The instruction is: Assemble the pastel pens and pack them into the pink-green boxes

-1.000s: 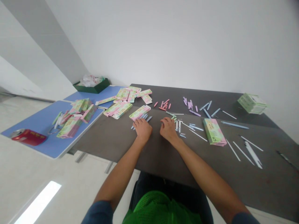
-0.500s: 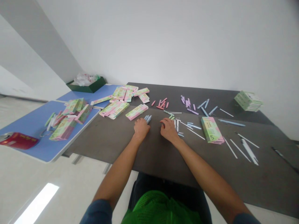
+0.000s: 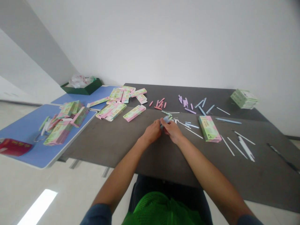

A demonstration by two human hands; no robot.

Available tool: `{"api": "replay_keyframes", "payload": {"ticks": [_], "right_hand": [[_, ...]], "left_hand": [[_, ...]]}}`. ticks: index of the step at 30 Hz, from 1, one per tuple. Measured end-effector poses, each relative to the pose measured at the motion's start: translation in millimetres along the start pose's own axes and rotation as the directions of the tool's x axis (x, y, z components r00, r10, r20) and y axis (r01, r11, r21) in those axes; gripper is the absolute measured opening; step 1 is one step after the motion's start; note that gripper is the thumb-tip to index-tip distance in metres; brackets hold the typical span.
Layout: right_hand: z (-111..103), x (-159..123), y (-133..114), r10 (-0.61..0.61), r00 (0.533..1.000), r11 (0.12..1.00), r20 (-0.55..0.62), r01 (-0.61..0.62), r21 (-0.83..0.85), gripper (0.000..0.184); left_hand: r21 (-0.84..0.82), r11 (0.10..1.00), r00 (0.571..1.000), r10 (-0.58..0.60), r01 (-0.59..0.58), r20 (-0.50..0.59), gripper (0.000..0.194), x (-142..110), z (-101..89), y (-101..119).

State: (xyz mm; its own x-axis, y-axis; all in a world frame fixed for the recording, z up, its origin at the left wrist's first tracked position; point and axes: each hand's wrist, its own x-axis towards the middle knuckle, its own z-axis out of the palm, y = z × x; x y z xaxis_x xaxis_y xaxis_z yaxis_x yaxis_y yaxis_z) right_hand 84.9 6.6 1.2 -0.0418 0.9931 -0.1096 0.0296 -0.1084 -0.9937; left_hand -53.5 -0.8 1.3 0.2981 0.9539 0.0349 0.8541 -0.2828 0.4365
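Observation:
My left hand (image 3: 152, 131) and my right hand (image 3: 172, 130) meet over the middle of the dark grey table (image 3: 131, 140). Both are closed around a small bundle of pale blue pen pieces (image 3: 165, 119) that sticks out between them. Just behind the hands lie loose blue and white pen parts (image 3: 190, 125). A pink and green box (image 3: 134, 112) lies flat to the left of the hands. Another such box (image 3: 208, 128) lies to the right.
Pink caps (image 3: 160, 104), purple caps (image 3: 185, 102) and white tubes (image 3: 241, 145) are scattered over the table. Several flat boxes (image 3: 118, 103) lie at the back left, a stack of boxes (image 3: 244, 98) at the far right. The blue side table (image 3: 28, 128) holds more boxes, a red can (image 3: 14, 147) and a green tray (image 3: 82, 88).
My left hand gathered the blue pieces beside the box and moved right with them. Both hands have come together on the bundle. The view has shifted a little.

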Motion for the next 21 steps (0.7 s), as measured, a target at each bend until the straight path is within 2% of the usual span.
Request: {"api": "replay_keyframes", "payload": {"ticks": [3, 7, 12, 14, 16, 18, 21], "right_hand": [[-1, 0, -2, 0.121, 0.992, 0.982, -0.033, -0.115, 0.15, 0.044], [1, 5, 3, 0.151, 0.981, 0.972, -0.12, -0.126, 0.197, 0.035], [2, 14, 9, 0.15, 0.977, 0.97, -0.155, -0.114, 0.216, 0.027], [2, 16, 8, 0.145, 0.977, 0.97, -0.157, -0.109, 0.218, 0.026], [1, 17, 6, 0.143, 0.976, 0.97, -0.165, -0.105, 0.219, 0.025], [-1, 16, 4, 0.141, 0.975, 0.969, -0.171, -0.101, 0.225, 0.026], [-7, 14, 2, 0.128, 0.977, 0.966, -0.172, -0.084, 0.243, 0.028]], "left_hand": [[-0.048, 0.99, 0.991, 0.13, -0.13, -0.004, 0.046, 6, 11.7, -3], [-0.129, 0.96, 0.968, 0.25, -0.247, 0.002, 0.055, 10, 14.1, -9], [-0.262, 0.923, 0.955, 0.297, -0.281, 0.024, 0.054, 12, -8.6, -20], [-0.258, 0.932, 0.968, 0.243, -0.253, -0.071, 0.052, 20, -19.9, -30], [-0.154, 0.976, 0.963, 0.115, -0.155, -0.245, 0.048, 33, -30.1, -43], [-0.025, 0.998, 0.895, -0.069, 0.065, -0.441, 0.048, 47, -38.8, -58], [0.118, 0.926, 0.814, -0.247, 0.357, -0.525, 0.054, 67, -46.9, -79]]}}
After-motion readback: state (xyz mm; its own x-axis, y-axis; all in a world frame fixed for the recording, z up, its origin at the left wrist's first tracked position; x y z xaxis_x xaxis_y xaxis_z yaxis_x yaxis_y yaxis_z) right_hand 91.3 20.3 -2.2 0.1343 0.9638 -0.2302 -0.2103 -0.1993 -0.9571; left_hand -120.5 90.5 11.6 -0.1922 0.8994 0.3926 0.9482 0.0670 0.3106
